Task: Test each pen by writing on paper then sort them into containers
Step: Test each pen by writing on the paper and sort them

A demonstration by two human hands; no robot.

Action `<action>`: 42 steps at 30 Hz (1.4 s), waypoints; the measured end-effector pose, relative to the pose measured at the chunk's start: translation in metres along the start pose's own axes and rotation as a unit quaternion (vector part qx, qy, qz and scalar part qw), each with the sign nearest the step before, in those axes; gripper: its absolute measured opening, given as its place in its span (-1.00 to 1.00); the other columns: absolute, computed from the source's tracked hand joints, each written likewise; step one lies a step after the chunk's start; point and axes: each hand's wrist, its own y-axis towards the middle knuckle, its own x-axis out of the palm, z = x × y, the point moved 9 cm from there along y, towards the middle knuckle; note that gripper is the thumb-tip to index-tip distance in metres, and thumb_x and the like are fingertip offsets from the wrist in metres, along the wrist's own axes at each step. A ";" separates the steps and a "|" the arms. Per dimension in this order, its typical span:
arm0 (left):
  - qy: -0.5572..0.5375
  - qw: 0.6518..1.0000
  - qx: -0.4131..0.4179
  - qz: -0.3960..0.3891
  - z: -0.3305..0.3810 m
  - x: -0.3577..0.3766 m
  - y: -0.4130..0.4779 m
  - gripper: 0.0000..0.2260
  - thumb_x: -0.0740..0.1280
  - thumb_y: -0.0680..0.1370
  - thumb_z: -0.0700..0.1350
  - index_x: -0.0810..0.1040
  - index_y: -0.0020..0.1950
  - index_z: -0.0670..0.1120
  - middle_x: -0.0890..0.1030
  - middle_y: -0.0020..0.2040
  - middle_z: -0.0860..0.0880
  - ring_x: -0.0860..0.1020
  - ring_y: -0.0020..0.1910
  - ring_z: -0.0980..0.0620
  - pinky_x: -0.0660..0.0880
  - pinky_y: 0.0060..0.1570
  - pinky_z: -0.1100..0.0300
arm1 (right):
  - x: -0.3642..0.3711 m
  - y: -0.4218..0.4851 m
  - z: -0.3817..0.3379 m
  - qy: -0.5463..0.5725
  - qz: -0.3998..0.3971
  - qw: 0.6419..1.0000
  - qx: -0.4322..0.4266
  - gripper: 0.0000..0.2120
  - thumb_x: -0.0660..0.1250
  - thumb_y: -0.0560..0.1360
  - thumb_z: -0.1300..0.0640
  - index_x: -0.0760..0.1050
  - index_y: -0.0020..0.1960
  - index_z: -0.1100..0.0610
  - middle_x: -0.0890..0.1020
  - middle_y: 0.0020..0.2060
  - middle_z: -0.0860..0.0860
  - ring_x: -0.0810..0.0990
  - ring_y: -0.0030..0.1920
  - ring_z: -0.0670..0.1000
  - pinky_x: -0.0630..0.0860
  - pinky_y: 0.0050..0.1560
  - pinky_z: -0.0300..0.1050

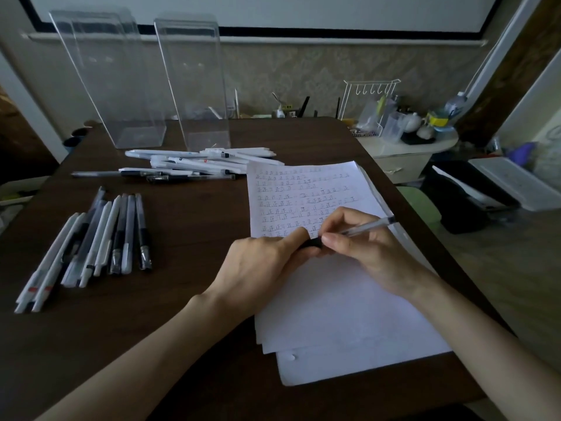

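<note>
Dark wooden table, seen from the head camera, carrying all the task's things. A paper stack lies on the right half of the table, its top sheet filled in its upper part with rows of small handwritten marks and blank below. Two clear containers stand upright at the far left edge: the left container and, just beside it, the right container. A row of pens, white and black-gripped, lies side by side near the left edge; a looser heap of pens lies in front of the containers, reaching the paper's far corner. Both hands meet above the middle of the top sheet. The left hand grips the black end of a single pen; the right hand pinches its clear barrel, which slants up to the right. Whether the black end is a cap or a grip cannot be told.
</note>
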 end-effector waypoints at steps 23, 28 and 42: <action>0.016 0.980 0.136 -0.142 0.022 0.033 -0.006 -0.61 0.05 0.57 0.08 0.46 0.33 0.04 0.45 0.35 -0.08 0.56 0.00 -0.04 0.45 -0.12 0.11 | -0.056 0.018 0.006 -0.223 0.240 0.945 0.016 -0.72 0.27 0.38 0.39 0.21 -0.38 0.26 0.32 -0.53 0.16 0.27 -0.58 -0.13 0.21 -0.51 -0.27; 0.004 0.981 0.119 -0.151 0.022 0.033 -0.005 -0.59 0.04 0.56 0.09 0.46 0.33 0.04 0.43 0.36 -0.13 0.56 -0.01 -0.08 0.53 -0.12 0.04 | -0.055 0.021 0.008 -0.221 0.226 0.949 -0.002 -0.72 0.28 0.45 0.37 0.24 -0.36 0.26 0.40 -0.55 0.15 0.33 -0.57 -0.16 0.28 -0.46 -0.31; -0.004 0.982 0.102 -0.161 0.020 0.033 -0.005 -0.58 0.03 0.55 0.12 0.44 0.35 0.08 0.41 0.39 -0.09 0.53 0.07 -0.06 0.49 -0.06 0.08 | -0.056 0.020 0.011 -0.243 0.227 0.943 0.008 -0.69 0.28 0.39 0.37 0.21 -0.40 0.17 0.34 -0.54 0.17 0.28 -0.51 -0.02 0.22 -0.45 -0.17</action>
